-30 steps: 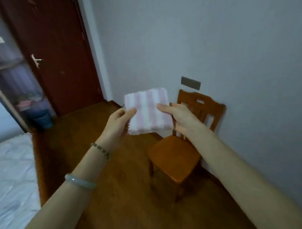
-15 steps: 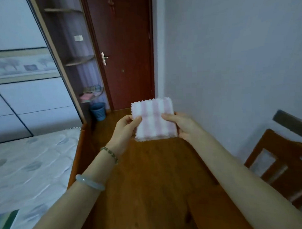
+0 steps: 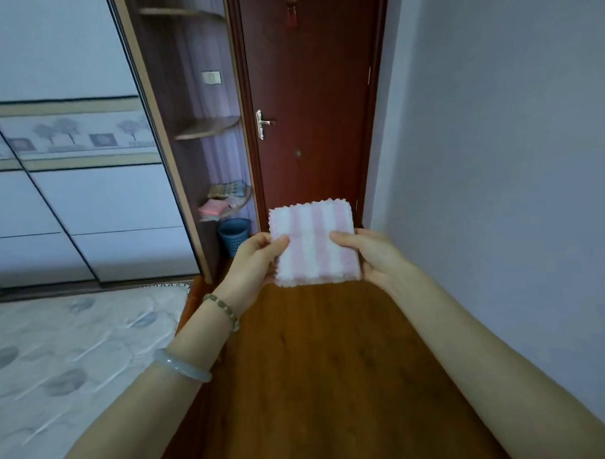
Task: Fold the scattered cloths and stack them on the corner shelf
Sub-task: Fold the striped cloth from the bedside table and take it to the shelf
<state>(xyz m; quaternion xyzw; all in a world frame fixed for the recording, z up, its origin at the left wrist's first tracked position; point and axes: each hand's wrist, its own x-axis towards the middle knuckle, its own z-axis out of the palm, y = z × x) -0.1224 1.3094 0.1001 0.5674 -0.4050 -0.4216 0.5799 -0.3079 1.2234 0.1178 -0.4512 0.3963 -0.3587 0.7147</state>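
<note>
**Folded cloth in hand, shelf ahead**

Bed, lower left; no loose cloths seen on the visible part; door, shut, straight ahead; shelf, corner unit left of door, lowest tier already carrying a small stack of folded cloths; bin beneath; cloth, pink-and-white striped, folded square, held up mid-air well short of shelf; left hand pinching its left edge; right hand pinching its right edge. Judgement: folding done; placing remains; further cloths cannot be told.
</note>
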